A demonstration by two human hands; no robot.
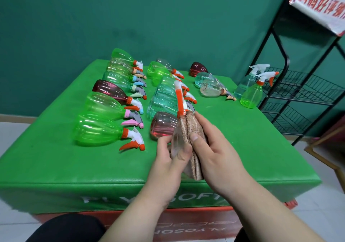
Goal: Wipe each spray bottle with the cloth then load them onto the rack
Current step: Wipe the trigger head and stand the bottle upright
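Observation:
My left hand (169, 159) grips the base of a clear spray bottle (177, 141) with an orange and white trigger head (180, 99) pointing away from me. My right hand (214, 148) presses a folded brown cloth (194, 129) around the bottle's right side, thumb on the cloth. Several spray bottles lie on their sides on the green padded block (242, 139), green ones (99, 129) at the left, teal ones (164, 99) in the middle. On the black wire rack (302, 92) at the right stand a clear bottle (248, 84) and a green bottle (252, 96).
A dark red bottle (197, 68) and two clear ones (211, 88) lie at the block's back right. A red and white sign (321, 4) hangs on the rack's top. A green wall stands behind. A wooden frame (326, 148) sits at the right edge.

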